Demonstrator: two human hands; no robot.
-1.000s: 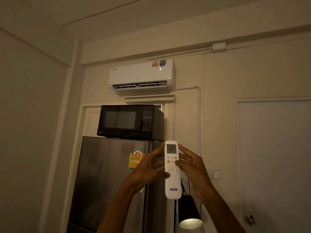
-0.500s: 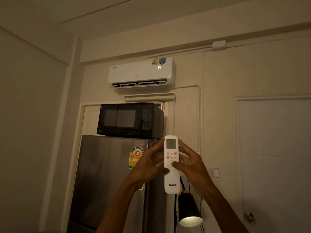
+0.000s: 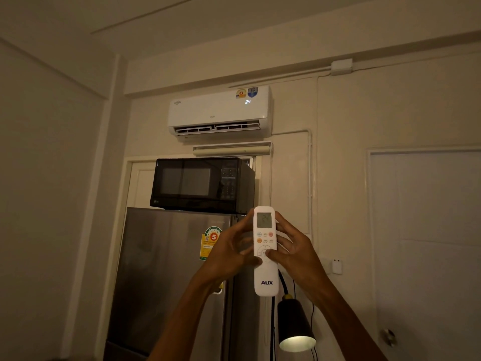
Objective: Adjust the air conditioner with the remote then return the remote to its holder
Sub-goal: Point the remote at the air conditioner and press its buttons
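Observation:
I hold a white AUX remote (image 3: 265, 277) upright in front of me, its small screen facing me. My left hand (image 3: 229, 252) grips its left side from behind. My right hand (image 3: 294, 252) grips the right side, with the thumb resting on the round pad in the middle of the buttons. High on the wall hangs the white air conditioner (image 3: 220, 112), its flap slightly open and a lit "24" on its front. A small white fitting (image 3: 336, 266) sits on the wall right of my hands; I cannot tell whether it is the holder.
A black microwave (image 3: 200, 185) stands on a steel fridge (image 3: 166, 277) straight ahead. A black lamp (image 3: 295, 327), lit, points down just below the remote. A white door (image 3: 426, 243) with a knob is on the right.
The display on the air conditioner went from a partial mark to a lit "24". The remote rose slightly in my hands, and my right thumb stayed on the round pad.

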